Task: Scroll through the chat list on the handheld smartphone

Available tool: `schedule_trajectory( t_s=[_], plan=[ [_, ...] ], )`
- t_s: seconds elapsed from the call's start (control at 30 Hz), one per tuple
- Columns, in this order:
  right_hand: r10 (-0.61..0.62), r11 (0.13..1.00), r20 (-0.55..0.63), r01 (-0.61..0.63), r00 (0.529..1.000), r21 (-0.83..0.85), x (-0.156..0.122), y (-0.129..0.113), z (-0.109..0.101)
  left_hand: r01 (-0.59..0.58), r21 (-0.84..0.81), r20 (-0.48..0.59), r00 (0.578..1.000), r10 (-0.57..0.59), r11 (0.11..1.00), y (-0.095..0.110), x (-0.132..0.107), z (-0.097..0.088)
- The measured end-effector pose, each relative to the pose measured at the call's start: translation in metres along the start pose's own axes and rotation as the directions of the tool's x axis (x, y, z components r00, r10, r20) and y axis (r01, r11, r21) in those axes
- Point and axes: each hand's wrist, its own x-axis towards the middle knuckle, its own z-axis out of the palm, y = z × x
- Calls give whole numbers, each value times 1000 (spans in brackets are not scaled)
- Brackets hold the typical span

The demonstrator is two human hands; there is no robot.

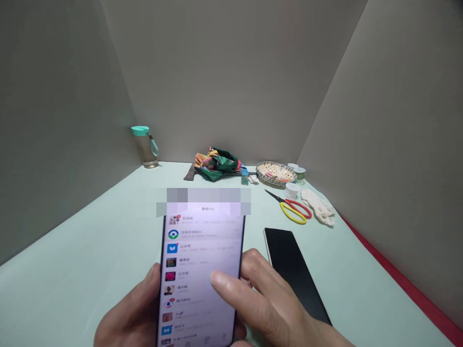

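Gripping a lit phone (202, 274) by its left edge with the left hand (126, 308); holding its right edge in the bent fingers of the right hand (267, 299), thumb out over the listed rows on screen. Cannot tell thumb contact from hovering. Phone at near centre, raised above the desk (90, 270), screen facing back, top end masked by blurred blocks. Just right: a dark phone (294, 270) lying flat, partly hidden behind the right hand. Farther out, right: scissors (292, 207) with red and yellow handles, beside a crumpled white cloth (318, 207) and a white spool (292, 191). Beyond, far right: shallow woven basket (273, 182), touching or near a green spool (300, 174). Far centre: crumpled green, multicoloured bundle (219, 166). Far left: upright bottle (144, 149), mint lid.
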Motion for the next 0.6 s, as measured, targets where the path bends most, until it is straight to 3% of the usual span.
schedule_trajectory(
  t_s=[0.17,0.6],
  plan=[
    [-39,999,-22,39,999,28,1,2,0,-44,-49,55,997,47,998,-4,-1,-12],
    [-35,999,-38,36,999,34,-1,2,-1,-35,-43,232,972,44,998,-4,12,20]
  ],
)
